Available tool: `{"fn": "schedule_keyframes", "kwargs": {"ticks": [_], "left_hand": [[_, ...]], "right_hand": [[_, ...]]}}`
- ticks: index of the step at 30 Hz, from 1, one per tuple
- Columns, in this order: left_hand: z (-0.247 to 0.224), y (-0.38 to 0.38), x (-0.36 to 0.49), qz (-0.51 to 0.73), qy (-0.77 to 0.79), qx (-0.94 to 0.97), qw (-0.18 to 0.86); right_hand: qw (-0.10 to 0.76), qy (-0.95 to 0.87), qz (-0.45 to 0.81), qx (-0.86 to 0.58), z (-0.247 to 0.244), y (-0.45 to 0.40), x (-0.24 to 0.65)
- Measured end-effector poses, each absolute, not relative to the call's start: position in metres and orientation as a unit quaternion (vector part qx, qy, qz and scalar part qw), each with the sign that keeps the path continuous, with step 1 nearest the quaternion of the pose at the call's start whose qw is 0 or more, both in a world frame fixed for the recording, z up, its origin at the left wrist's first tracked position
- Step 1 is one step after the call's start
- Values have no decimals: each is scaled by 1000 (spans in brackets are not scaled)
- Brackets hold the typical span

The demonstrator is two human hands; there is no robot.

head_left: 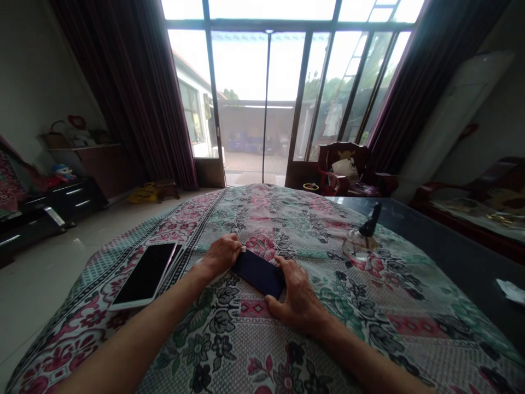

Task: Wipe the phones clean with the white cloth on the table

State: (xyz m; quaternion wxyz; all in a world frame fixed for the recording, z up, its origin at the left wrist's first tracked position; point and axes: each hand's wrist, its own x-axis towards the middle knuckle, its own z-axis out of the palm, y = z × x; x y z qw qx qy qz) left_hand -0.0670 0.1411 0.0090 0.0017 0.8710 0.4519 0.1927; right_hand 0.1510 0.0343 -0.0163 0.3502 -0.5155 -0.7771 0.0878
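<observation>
A dark blue smartphone [259, 272] lies at a slant on the patterned tablecloth [254, 350]. My right hand [297, 293] grips its right end, thumb on the near edge and fingers on the far edge. At the phone's far left corner is my left hand [223, 253], its fingers closed on a small white piece [243, 249], too small to tell whether tissue or cloth. Left of my forearm rests a white-framed tablet [145, 273] with a black screen; another thin device edge shows beside it.
A clear spray bottle [360, 243] with a black nozzle stands on the cloth at the right. Crumpled white paper [511, 291] lies on the dark surface [435, 246] at far right. Beyond the table are a wooden chair [343, 161] and glass doors [254, 109].
</observation>
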Motion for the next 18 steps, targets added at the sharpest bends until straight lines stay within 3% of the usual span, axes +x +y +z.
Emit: {"fn": "schedule_keyframes", "kwargs": {"ticks": [18], "left_hand": [[-9,96,-103,291,463,836,48]], "right_hand": [[367,-761,104,-524,-15,36,152]]}}
